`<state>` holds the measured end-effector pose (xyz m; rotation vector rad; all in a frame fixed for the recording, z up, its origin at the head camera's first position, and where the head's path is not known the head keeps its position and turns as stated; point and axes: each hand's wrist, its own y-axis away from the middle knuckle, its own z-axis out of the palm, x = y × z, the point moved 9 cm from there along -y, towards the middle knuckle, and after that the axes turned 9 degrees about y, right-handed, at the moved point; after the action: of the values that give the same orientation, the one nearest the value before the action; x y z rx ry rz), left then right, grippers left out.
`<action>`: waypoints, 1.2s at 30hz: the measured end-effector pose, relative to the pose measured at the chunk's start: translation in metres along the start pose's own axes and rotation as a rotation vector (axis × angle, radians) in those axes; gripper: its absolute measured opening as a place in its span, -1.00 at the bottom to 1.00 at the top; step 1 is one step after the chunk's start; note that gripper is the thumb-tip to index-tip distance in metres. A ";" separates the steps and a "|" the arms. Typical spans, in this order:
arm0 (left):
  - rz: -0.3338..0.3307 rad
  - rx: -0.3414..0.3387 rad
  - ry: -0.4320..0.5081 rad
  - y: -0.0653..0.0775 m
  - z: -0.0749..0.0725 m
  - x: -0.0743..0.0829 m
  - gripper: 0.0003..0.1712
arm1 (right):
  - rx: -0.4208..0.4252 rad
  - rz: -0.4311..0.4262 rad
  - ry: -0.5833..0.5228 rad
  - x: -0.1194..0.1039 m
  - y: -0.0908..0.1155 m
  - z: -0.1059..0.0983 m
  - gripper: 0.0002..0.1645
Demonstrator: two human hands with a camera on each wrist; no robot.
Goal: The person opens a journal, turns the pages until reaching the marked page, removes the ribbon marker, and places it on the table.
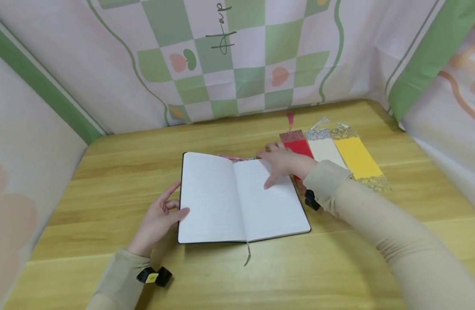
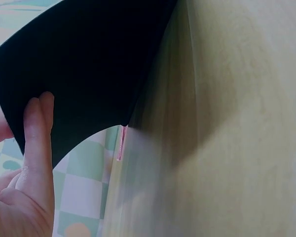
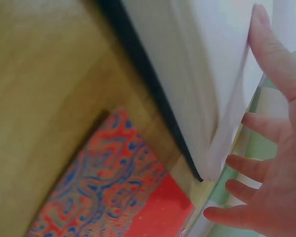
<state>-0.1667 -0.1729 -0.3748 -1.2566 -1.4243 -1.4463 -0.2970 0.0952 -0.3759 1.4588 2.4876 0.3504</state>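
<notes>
An open notebook point(image 1: 210, 202) with a black cover and white lined pages lies in the middle of the table. My left hand point(image 1: 157, 224) pinches its left half, thumb on the page and fingers behind the black cover point(image 2: 89, 74). That half is tilted up off the wood. My right hand point(image 1: 281, 163) spreads over the upper right corner, the thumb at the right page point(image 3: 222, 59) and the other fingers around the top edge. A grey ribbon point(image 1: 248, 254) hangs from the spine. Behind the top edge shows a pink tassel point(image 1: 227, 156), the rest hidden.
Three bookmarks with patterned ends and tassels lie at the right: a red one point(image 1: 299, 146) partly under my right hand, a white one point(image 1: 324, 148) and a yellow one point(image 1: 355, 157). A checked green-and-white cloth point(image 1: 214, 86) hangs behind the wooden table point(image 1: 117, 172).
</notes>
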 end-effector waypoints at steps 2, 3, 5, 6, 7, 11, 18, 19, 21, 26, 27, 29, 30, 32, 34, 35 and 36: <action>0.002 -0.001 -0.001 0.000 0.000 0.000 -0.13 | -0.002 0.006 0.010 0.000 0.000 0.001 0.19; 0.003 -0.003 0.001 0.000 0.000 0.000 -0.13 | -0.002 0.009 0.014 0.001 0.001 0.001 0.18; 0.005 -0.003 0.001 -0.001 0.000 0.001 -0.13 | 0.001 0.015 0.019 0.001 0.001 0.002 0.15; 0.005 -0.003 0.002 -0.001 0.000 0.001 -0.13 | 0.006 0.016 0.026 0.000 0.002 0.002 0.14; 0.006 -0.003 0.002 -0.001 -0.001 0.001 -0.13 | 0.015 0.016 0.038 -0.001 0.002 0.001 0.13; 0.007 -0.001 0.010 0.000 -0.001 0.000 -0.13 | 0.066 0.007 0.115 -0.008 0.006 -0.003 0.11; 0.006 -0.003 0.025 0.000 -0.002 -0.001 -0.12 | 0.173 -0.031 0.204 -0.019 0.017 -0.006 -0.04; 0.005 -0.002 0.024 0.000 -0.002 -0.001 -0.12 | 0.185 -0.033 0.190 -0.019 0.019 -0.007 -0.07; 0.002 0.000 0.019 0.000 -0.002 -0.002 -0.12 | 0.201 -0.034 0.140 -0.018 0.023 -0.007 -0.08; 0.000 0.008 0.016 0.000 -0.002 -0.002 -0.13 | 0.225 -0.019 -0.054 -0.011 0.029 -0.011 0.04; 0.001 0.009 0.018 0.000 -0.002 -0.002 -0.13 | 0.238 -0.020 -0.088 -0.010 0.031 -0.012 0.05; 0.001 0.006 0.018 0.000 -0.002 -0.002 -0.13 | 0.263 -0.013 -0.149 -0.006 0.036 -0.015 0.07; 0.001 0.003 0.021 0.000 -0.001 -0.003 -0.13 | 0.271 -0.002 -0.189 -0.003 0.039 -0.015 0.06; 0.003 -0.004 0.027 -0.001 0.000 -0.003 -0.13 | 0.293 0.020 -0.288 0.002 0.047 -0.017 0.04; 0.005 -0.007 0.031 -0.001 0.000 -0.003 -0.13 | 0.307 0.043 -0.407 0.009 0.055 -0.018 0.02; 0.006 -0.007 0.034 -0.001 0.000 -0.003 -0.13 | 0.307 0.049 -0.478 0.011 0.059 -0.018 0.01; 0.005 -0.004 0.035 -0.001 -0.001 -0.003 -0.13 | 0.300 0.048 -0.549 0.013 0.063 -0.018 -0.02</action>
<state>-0.1673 -0.1741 -0.3781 -1.2307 -1.3945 -1.4610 -0.2578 0.1346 -0.3396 1.4694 2.1145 -0.3881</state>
